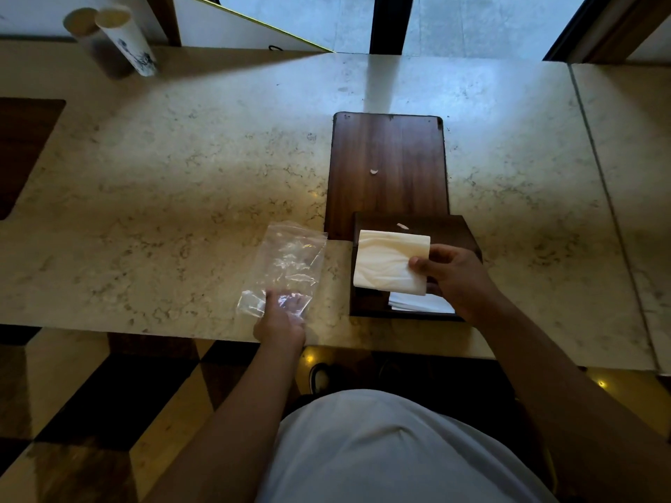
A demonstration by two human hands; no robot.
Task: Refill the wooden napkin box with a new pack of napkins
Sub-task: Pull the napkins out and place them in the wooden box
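Note:
The dark wooden napkin box (458, 230) stands open near the front edge of the marble counter. My right hand (450, 277) grips a cream stack of napkins (388, 261) by its right end, holding it over the box opening. A few white napkins (421, 304) lie inside the box at its near end. My left hand (281, 319) holds the near end of the clear plastic wrapper (287, 263), which lies flat on the counter left of the box. The flat wooden lid (386, 168) rests on the counter just behind the box.
The marble counter (181, 176) stretches left and right, with a seam at the right (595, 168). Two tall paper cups (123, 38) stand at the far left back. A dark recess (21, 150) cuts into the left edge. Small paper scraps lie on the lid.

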